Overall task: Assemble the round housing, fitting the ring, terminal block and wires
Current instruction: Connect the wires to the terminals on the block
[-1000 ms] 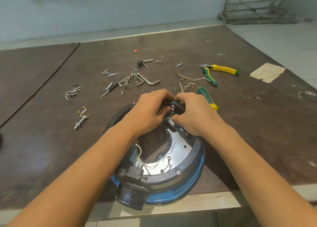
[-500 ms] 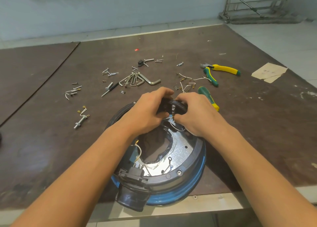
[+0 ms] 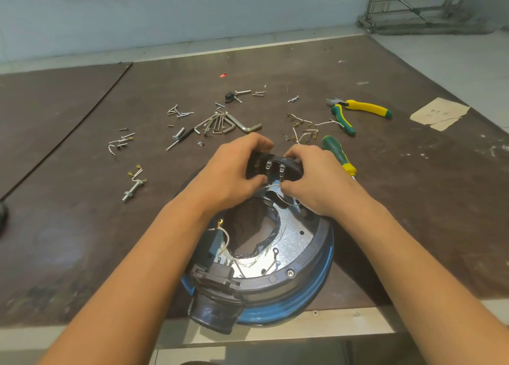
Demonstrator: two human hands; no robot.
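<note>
Tabletop [image 3: 82, 227]: terminal block [image 3: 271, 166] pinched between left hand [image 3: 231, 177], right hand [image 3: 316, 182] fingers [image 3: 290, 184].

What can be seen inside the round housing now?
Inside the round housing lie a shiny metal plate with a dark central opening and thin white wires. The left hand and right hand grip the terminal block above its far part, hiding what lies there.

Black terminal block [image 3: 272, 167] above round blue housing [image 3: 301, 258].

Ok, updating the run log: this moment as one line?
left hand grips terminal block | right hand grips it at white wire | housing on table
</note>
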